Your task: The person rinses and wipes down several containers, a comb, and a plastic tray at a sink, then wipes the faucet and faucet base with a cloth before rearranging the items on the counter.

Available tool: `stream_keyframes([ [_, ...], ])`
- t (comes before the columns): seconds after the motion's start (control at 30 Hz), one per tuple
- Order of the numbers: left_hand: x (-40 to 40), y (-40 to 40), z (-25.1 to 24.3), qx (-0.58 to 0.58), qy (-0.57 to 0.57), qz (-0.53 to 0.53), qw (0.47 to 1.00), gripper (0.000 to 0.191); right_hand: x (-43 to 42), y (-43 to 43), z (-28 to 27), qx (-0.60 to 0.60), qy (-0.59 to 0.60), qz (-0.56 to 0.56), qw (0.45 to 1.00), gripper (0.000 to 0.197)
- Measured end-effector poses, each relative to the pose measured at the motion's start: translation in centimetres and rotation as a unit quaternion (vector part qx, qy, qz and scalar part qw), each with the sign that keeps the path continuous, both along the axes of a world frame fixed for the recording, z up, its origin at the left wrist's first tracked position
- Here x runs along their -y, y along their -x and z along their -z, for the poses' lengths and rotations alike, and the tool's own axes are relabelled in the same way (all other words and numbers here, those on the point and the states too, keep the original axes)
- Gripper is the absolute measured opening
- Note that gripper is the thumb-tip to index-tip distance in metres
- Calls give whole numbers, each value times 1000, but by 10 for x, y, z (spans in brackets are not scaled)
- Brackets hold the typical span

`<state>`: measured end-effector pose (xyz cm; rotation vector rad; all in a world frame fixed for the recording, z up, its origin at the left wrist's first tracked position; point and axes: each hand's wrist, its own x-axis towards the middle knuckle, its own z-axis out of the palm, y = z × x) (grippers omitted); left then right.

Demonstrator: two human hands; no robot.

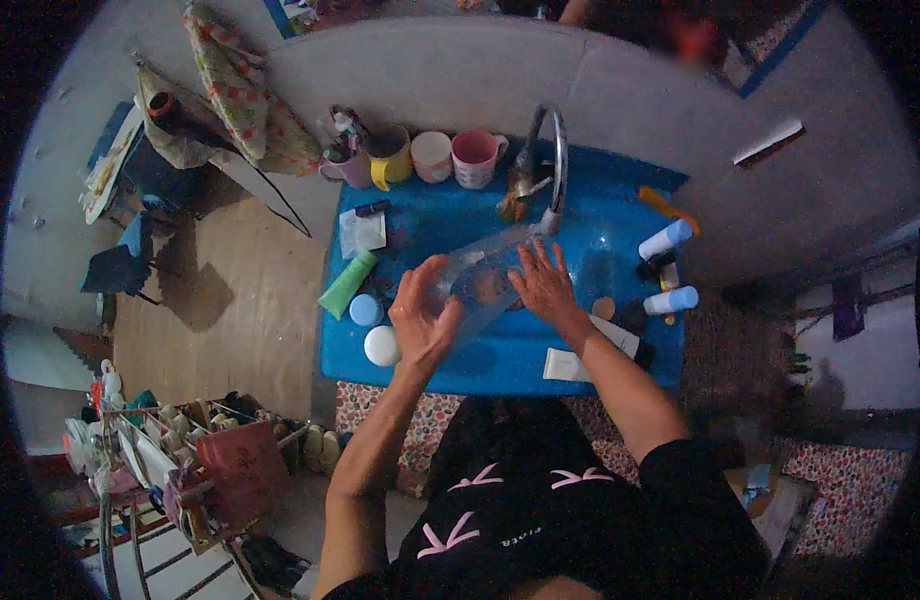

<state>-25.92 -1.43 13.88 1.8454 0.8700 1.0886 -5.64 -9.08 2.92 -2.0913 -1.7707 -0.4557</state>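
A clear plastic container (484,251) lies slanted over the blue sink basin, below the spout of the chrome faucet (559,161). My left hand (424,315) curves around its left end, thumb apart from the fingers. At its right side is my right hand (547,289), palm down with fingers spread near the spout. Whether those fingers grip the plastic or only rest against it is unclear. Nearest my left hand are a white round jar (382,346), a light blue round lid (366,310) and a green squeeze tube (348,285).
Several mugs, among them a yellow mug (388,156) and a pink mug (475,159), line the back of the blue counter (445,379). Light blue-capped bottles (671,301) lie at the right edge. A white tube (567,365) is under my right forearm. A cluttered rack (242,472) stands lower left.
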Motion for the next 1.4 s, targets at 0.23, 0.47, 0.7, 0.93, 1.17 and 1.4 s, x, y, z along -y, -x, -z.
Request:
stream_keyframes([
  [0.23, -2, -12, 14, 9, 2, -22, 1000, 41, 4, 47, -51, -296, 174, 3, 939, 29],
  [0.47, -10, -26, 31, 32, -13, -38, 999, 43, 12, 90, -64, -437, -25, -221, 872, 17],
  [0.7, -9, -27, 35, 107, 284, -24, 953, 40, 47, -47, -27, -164, 226, -140, 950, 22],
  [0.93, -3, -30, 93, 200, 504, -26, 840, 47, 43, -59, -1, -276, -198, 72, 938, 43],
  [1.17, 27, -65, 137, 322, 568, 118, 748, 46, 45, -16, -18, -905, -114, 22, 409, 58],
  [1.4, 25, -72, 162, -186, 379, 119, 899, 51, 66, -22, -2, -775, -16, 34, 631, 59],
])
